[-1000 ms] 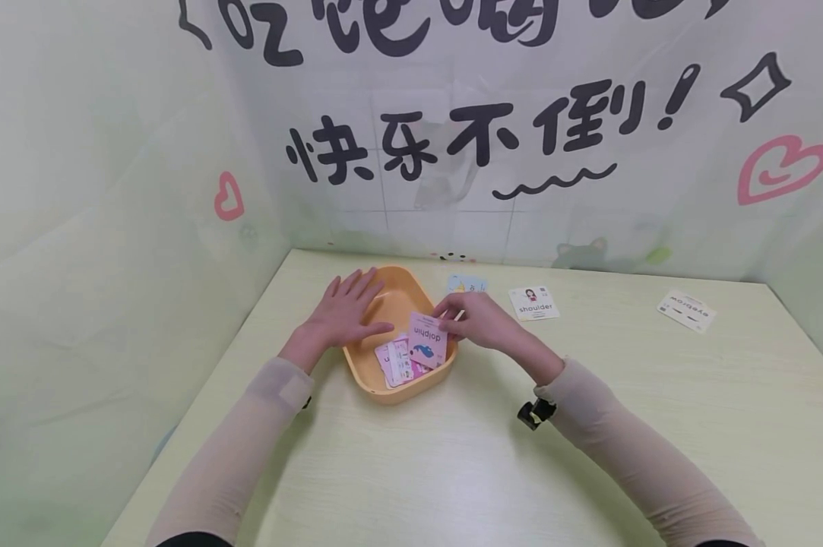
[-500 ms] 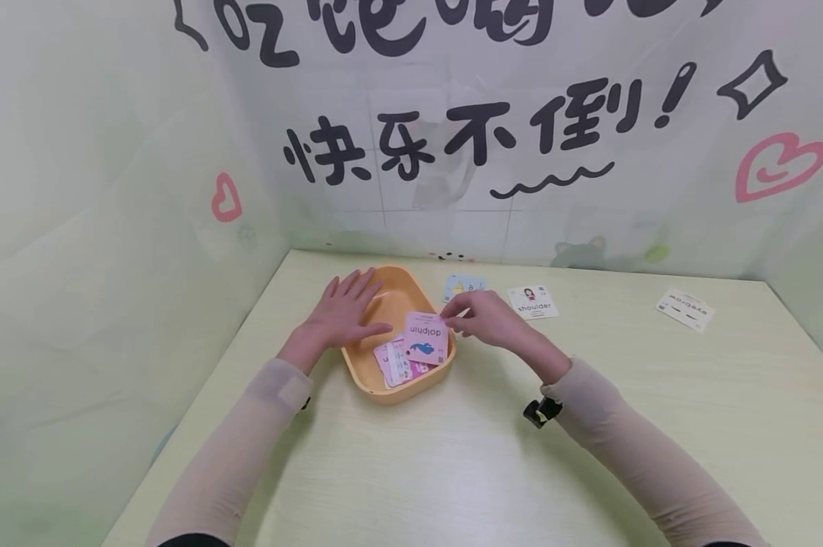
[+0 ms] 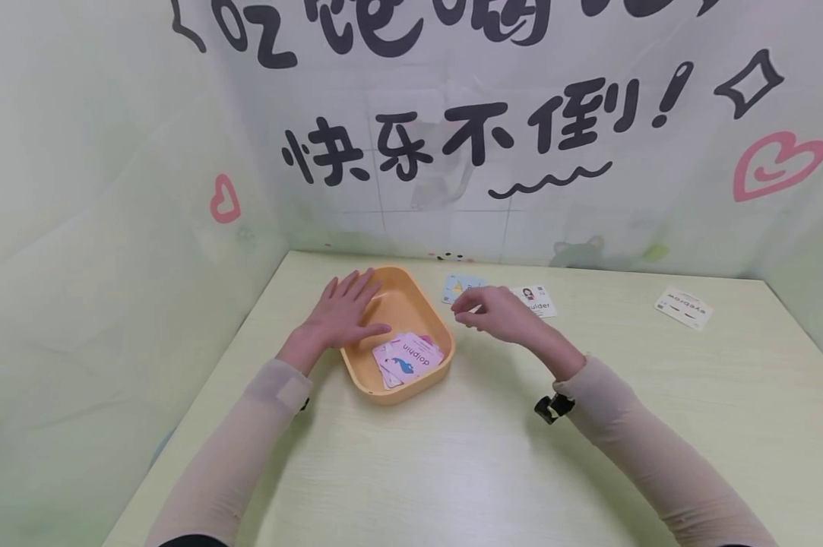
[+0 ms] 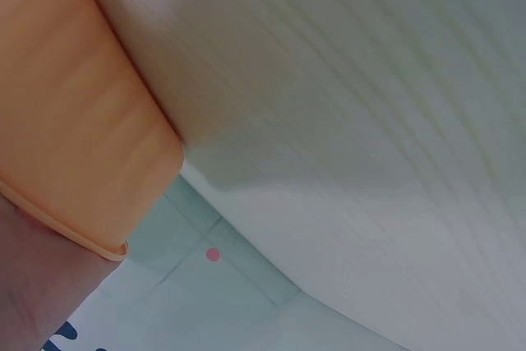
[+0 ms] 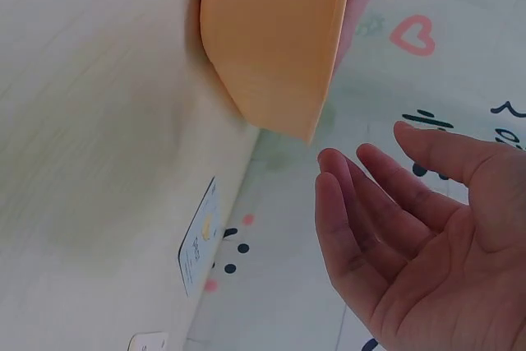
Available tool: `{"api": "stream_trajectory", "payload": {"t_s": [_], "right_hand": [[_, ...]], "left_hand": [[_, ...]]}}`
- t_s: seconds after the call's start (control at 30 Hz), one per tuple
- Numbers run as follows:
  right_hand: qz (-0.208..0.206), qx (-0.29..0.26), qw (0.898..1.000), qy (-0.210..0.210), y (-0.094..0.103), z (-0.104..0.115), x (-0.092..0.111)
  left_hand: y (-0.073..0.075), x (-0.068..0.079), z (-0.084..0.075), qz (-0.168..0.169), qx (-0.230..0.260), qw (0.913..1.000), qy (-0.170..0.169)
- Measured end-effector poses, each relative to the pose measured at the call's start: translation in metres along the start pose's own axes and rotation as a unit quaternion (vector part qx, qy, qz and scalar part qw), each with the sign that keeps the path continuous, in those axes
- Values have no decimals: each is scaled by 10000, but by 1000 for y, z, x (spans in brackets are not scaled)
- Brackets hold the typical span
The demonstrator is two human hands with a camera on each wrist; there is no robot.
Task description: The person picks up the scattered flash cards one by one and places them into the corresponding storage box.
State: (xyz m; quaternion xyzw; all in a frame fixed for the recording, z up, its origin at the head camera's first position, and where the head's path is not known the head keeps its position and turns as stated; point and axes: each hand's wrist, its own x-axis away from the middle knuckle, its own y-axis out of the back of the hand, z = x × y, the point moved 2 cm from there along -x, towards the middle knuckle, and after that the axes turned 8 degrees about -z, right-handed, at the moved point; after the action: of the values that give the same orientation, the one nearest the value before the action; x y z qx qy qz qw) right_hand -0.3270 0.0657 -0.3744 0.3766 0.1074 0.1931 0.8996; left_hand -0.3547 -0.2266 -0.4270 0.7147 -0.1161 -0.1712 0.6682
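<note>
An orange plastic basket [image 3: 397, 395] stands on the table, with a small pile of cards at its near end. Topmost lies a pink dolphin card [image 3: 411, 358]. Across the basket's left rim my left hand [image 3: 336, 315] rests, fingers spread and straight. In the left wrist view only a bit of that hand [image 4: 49, 277] shows against the basket's wall [image 4: 74, 113]. My right hand [image 3: 500, 313] hovers just right of the basket, apart from it and holding nothing. Its fingers are loosely bent in the right wrist view, thumb apart from them.
Behind my right hand lie a light blue card [image 3: 457, 287] and a white shoulder card [image 3: 537, 302], the latter partly covered by the hand. Farther right is an eyebrow card [image 3: 683, 308]. A printed cloth [image 3: 445, 220] hangs along the table's back edge.
The dolphin card has left my right hand's fingers and dropped flat onto the pile in the basket. That hand has drawn back to the right; the left hand has stayed put.
</note>
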Motion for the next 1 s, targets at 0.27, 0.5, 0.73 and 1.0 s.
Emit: {"api": "stream_trajectory", "payload": {"t_s": [0.27, 0.5, 0.73, 1.0], "right_hand": [[-262, 239, 9992, -195, 23, -22, 6], [-571, 481, 9968, -291, 50, -51, 18], [-890, 836, 9916, -428, 80, -79, 38], [-1090, 1176, 9848, -669, 115, -121, 60]], "left_hand": [[1, 1, -1, 75, -8, 10000, 36], [1, 0, 0, 61, -14, 10000, 17], [1, 0, -1, 65, 15, 10000, 23], [1, 0, -1, 23, 21, 10000, 25]]}}
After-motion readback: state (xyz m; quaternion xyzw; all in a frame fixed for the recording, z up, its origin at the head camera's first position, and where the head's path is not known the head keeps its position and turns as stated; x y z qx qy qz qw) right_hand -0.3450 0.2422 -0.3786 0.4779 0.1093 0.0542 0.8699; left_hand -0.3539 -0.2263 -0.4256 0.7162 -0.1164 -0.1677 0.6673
